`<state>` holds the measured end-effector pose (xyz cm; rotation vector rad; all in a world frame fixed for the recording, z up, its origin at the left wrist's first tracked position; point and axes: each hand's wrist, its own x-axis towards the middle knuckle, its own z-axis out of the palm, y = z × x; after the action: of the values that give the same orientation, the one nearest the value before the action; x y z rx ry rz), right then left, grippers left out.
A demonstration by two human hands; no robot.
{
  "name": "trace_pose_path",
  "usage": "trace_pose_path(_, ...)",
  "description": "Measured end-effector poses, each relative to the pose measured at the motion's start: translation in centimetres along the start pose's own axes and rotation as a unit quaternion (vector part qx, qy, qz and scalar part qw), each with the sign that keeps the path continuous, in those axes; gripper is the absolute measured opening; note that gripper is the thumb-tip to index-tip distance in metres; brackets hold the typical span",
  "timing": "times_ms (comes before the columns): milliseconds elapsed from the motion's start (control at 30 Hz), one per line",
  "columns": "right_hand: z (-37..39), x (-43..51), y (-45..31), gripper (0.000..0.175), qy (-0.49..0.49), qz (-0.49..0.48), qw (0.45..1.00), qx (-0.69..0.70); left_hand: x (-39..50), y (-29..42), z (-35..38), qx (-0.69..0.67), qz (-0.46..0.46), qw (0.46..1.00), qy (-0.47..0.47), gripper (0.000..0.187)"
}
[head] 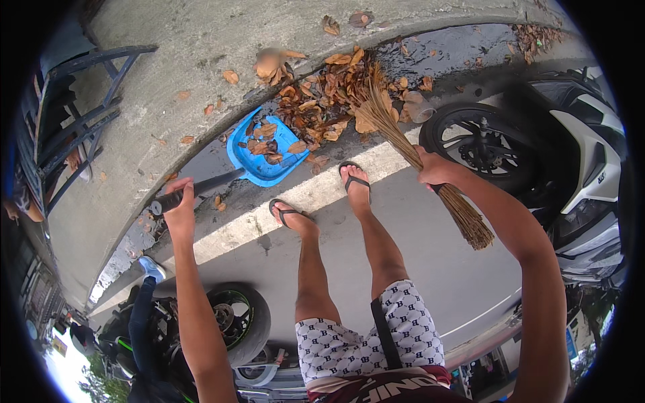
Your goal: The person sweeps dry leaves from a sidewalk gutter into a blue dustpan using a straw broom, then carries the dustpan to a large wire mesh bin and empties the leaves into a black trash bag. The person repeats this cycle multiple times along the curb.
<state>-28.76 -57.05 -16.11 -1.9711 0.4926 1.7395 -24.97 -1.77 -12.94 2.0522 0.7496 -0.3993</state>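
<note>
My left hand (180, 201) grips the dark handle of a blue plastic dustpan (267, 174), which lies in the wet gutter with several dry leaves and some dark debris in its pan. My right hand (434, 169) is closed around the middle of a stick broom (398, 133) of thin brown ribs. The broom's spread tips touch a pile of brown fallen leaves (327, 95), just right of the dustpan. Beside the tips and the pile lies a clear plastic cup (419, 107).
A motorcycle's front wheel (481, 141) stands close at the right, another motorcycle wheel (239, 317) at the lower left. A person's blue shoe (152, 269) is near it. The concrete kerb (201, 121) curves past a metal frame (101, 106). Water (453, 48) lies in the gutter.
</note>
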Motion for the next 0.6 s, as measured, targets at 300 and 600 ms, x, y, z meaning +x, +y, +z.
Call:
trace_pose_path(300,9.7,0.0,-7.0,0.092,-0.108,-0.053,0.992,-0.042,0.0,-0.2,0.0,0.011,-0.04,0.999,-0.026,0.019)
trace_pose_path(600,14.7,0.5,-8.1,0.093,-0.092,-0.112,0.987,-0.07,-0.5,-0.7,-0.7,-0.033,-0.041,0.998,-0.037,0.023)
